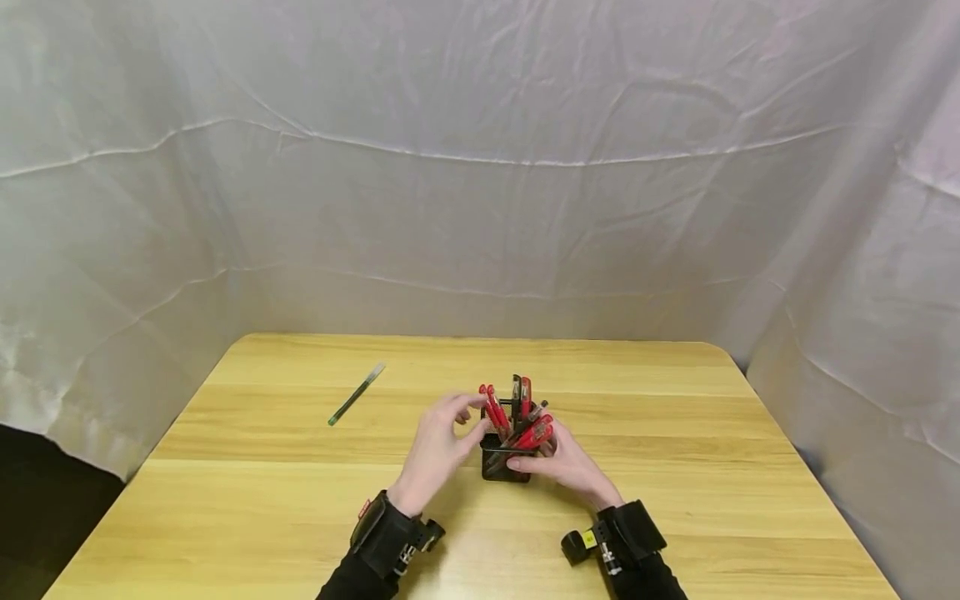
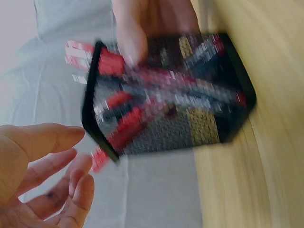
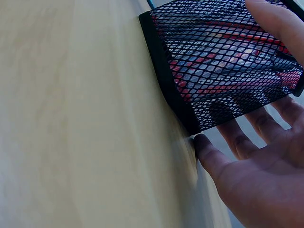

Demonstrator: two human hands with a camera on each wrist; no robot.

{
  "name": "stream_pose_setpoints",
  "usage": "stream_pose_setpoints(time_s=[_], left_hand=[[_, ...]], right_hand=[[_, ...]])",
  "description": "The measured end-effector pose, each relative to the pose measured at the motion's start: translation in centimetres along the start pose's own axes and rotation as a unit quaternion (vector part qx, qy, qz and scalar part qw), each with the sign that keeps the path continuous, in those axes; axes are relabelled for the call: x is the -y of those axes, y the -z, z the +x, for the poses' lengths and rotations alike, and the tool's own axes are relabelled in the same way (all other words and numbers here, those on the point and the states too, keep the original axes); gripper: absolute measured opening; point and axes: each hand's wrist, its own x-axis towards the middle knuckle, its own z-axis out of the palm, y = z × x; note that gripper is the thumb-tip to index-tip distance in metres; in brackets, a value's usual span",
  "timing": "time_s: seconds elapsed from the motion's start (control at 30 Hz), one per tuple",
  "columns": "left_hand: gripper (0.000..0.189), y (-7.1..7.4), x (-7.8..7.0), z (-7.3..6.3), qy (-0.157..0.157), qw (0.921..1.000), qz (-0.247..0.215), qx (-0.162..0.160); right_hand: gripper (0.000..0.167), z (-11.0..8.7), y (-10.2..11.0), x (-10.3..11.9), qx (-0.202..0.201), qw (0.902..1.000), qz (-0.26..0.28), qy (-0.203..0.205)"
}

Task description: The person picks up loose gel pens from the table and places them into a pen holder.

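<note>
A black mesh pen holder (image 1: 495, 472) stands on the table, filled with several red pens (image 1: 536, 432) and dark pens (image 1: 516, 392) leaning in different directions. From the right side, my right hand (image 1: 573, 469) grips it, with the thumb (image 3: 278, 21) across the front mesh and the other fingers spread along the side. On the opposite side, my left hand (image 1: 435, 446) hovers at the rim, its fingers bent loosely and nothing between them. In the left wrist view, those fingertips (image 2: 71, 135) sit close beside the rim; the holder (image 2: 161, 137) looks blurred there.
A pen with a green tip and a pale cap (image 1: 356, 395) lies at the back left of the wooden table (image 1: 675, 417). Grey cloth (image 1: 480, 217) hangs behind the table and along its sides. Both wrists wear black camera straps (image 1: 633, 531).
</note>
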Motion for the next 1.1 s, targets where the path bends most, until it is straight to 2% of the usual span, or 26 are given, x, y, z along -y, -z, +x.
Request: stream_pose_setpoints(time_s=[0.1, 0.23, 0.33, 0.4, 0.57, 0.67, 0.77, 1.1], left_hand=[[0.033, 0.6, 1.4, 0.3, 0.046, 0.9988, 0.009, -0.009], [0.039, 1.6, 4.5, 0.2, 0.112, 0.9922, 0.055, -0.004], [0.045, 2.5, 6.7, -0.2, 0.155, 0.9830, 0.098, 0.010], [0.049, 3.1, 7.6, -0.3, 0.180, 0.9764, 0.118, 0.019], [0.057, 4.5, 9.0, -0.5, 0.235, 0.9613, 0.134, 0.053], [0.059, 5.1, 9.4, -0.6, 0.254, 0.9541, 0.142, 0.069], [0.061, 5.6, 9.8, -0.7, 0.265, 0.9485, 0.153, 0.081], [0.067, 6.9, 11.1, -1.1, 0.299, 0.9398, 0.134, 0.098]], right_hand=[[0.076, -0.1, 0.0, 0.2, -0.007, 0.9998, -0.004, -0.017], [0.071, -0.2, 0.0, 0.4, -0.011, 0.9994, -0.010, -0.030], [0.060, -0.2, 0.0, 0.3, -0.009, 0.9997, -0.011, -0.022], [0.056, -0.1, 0.0, 0.3, -0.006, 0.9999, -0.009, -0.013], [0.067, -0.2, 0.0, 0.3, -0.003, 1.0000, 0.000, -0.008], [0.074, -0.2, 0.0, 0.3, -0.002, 1.0000, 0.004, -0.009], [0.072, -0.2, 0.0, 0.4, -0.004, 0.9999, 0.002, -0.015], [0.057, -0.2, 0.0, 0.4, -0.004, 0.9998, -0.007, -0.017]])
